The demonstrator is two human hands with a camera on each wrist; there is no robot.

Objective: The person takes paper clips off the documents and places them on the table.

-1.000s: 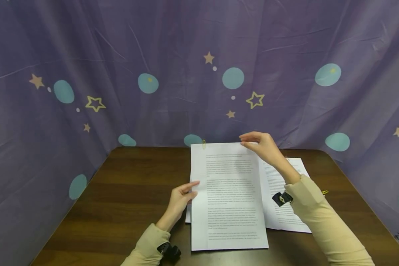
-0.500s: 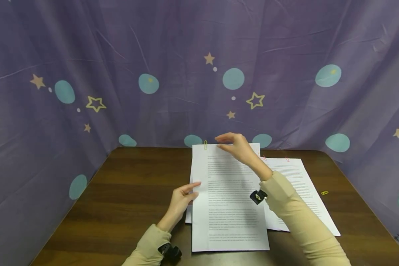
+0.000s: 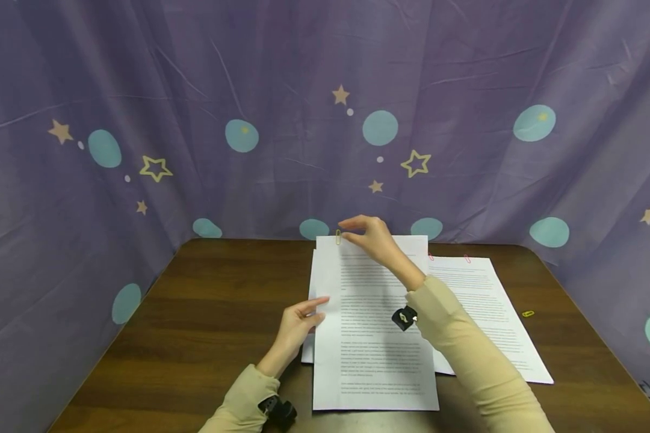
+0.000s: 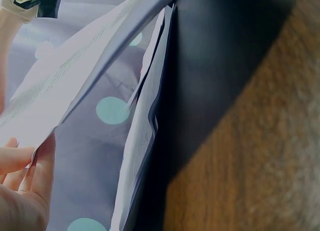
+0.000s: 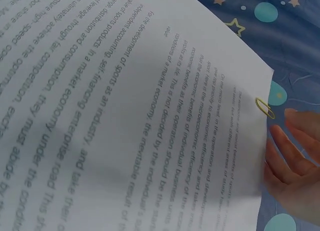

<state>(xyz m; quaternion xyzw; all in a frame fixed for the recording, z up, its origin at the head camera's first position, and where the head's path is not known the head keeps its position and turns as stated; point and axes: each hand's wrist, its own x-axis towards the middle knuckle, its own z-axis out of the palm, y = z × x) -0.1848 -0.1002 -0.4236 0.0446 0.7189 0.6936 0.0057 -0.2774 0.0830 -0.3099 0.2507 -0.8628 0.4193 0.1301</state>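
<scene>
In the head view my left hand (image 3: pixel 292 325) pinches the left edge of a printed paper document (image 3: pixel 381 349), tilted up above the table. The left wrist view shows the thumb and fingers of the left hand (image 4: pixel 25 191) on either side of its edge. A yellow paper clip (image 3: pixel 338 237) sits on the top edge near the left corner. Beside that clip is my right hand (image 3: pixel 372 237), its thumb and forefinger spread apart. In the right wrist view, a small gap separates the right hand (image 5: pixel 295 166) from the paper clip (image 5: pixel 265 108).
More printed sheets (image 3: pixel 487 319) lie on the brown table (image 3: pixel 222 300), partly under the held document. Red paper clips (image 3: pixel 467 258) grip their top edge. Another yellow clip (image 3: pixel 528 314) lies loose at the right. A purple curtain (image 3: pixel 281 78) hangs behind the table.
My right hand has moved left along the document's top edge, from its right corner to beside the yellow clip. The document has shifted slightly right; my left hand keeps its hold.
</scene>
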